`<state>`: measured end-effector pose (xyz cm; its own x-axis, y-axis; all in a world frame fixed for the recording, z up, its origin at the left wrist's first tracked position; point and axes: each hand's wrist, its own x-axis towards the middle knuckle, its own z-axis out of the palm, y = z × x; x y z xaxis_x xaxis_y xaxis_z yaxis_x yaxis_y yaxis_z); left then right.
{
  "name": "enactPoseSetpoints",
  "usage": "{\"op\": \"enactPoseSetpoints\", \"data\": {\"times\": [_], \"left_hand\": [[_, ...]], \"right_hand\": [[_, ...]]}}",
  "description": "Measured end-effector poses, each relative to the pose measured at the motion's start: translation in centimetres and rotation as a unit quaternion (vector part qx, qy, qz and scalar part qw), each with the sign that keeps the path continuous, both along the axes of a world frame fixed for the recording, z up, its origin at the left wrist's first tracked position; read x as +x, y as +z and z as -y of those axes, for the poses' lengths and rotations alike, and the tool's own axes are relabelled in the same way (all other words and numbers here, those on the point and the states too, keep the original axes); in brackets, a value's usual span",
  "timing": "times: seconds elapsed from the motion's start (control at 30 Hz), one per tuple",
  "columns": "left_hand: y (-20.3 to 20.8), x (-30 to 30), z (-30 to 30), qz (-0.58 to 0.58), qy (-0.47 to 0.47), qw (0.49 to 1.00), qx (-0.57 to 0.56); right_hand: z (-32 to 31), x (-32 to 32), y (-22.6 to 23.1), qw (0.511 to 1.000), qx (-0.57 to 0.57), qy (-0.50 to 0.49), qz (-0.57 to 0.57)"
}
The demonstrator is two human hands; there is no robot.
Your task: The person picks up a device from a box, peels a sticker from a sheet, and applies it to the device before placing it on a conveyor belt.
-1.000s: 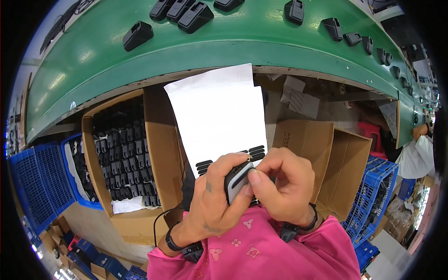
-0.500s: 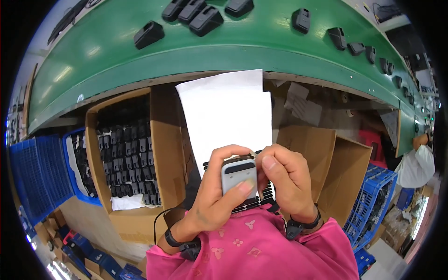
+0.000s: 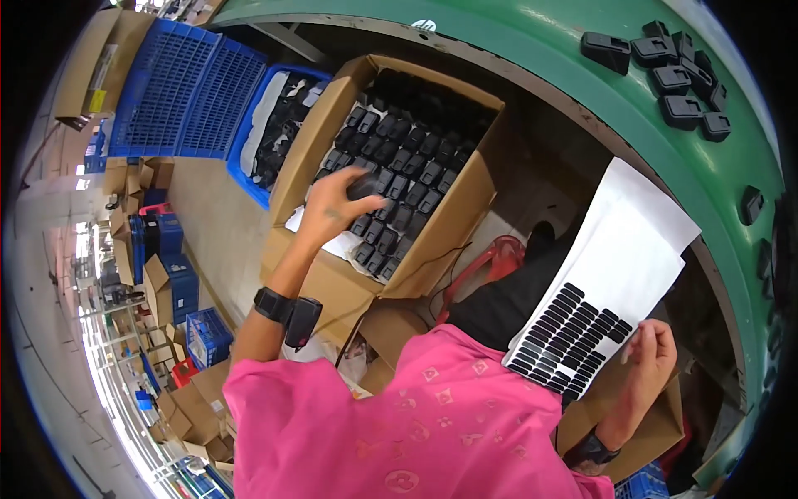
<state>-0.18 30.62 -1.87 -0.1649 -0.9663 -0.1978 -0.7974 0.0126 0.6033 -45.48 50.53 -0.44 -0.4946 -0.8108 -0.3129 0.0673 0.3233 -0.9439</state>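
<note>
My left hand reaches over an open cardboard box. Its thumb and fingers curl around a black plastic device, which is blurred and partly hidden. Rows of similar black devices fill the box below it. A white sheet with rows of black oblong stickers rests on my lap, some of its places bare. Beside the sheet's right edge is my right hand, fingers pinched together. A small pale bit shows at its fingertips, too small to name.
A green workbench curves along the far side, bearing several black devices. Left of the box stand a blue tray of dark parts and blue crates. Another cardboard box sits under my right arm; a red stool is behind the sheet.
The view has swung left. My left hand has moved from the grey-faced device over my lap to the box of black devices. My right hand has parted from it, staying beside the sticker sheet.
</note>
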Motion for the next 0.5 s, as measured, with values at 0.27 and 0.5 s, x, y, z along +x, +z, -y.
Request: {"op": "enactPoseSetpoints", "data": {"times": [0.27,0.5], "left_hand": [[-17.8,16.0,-11.1,0.141,0.212,0.96,0.115],[-21.5,13.4,-10.6,0.218,0.101,0.966,0.092]], "right_hand": [[-2.0,-1.8,-0.7,0.996,0.009,-0.086,-0.026],[-1.5,0.3,-0.4,0.995,0.032,-0.05,-0.077]]}}
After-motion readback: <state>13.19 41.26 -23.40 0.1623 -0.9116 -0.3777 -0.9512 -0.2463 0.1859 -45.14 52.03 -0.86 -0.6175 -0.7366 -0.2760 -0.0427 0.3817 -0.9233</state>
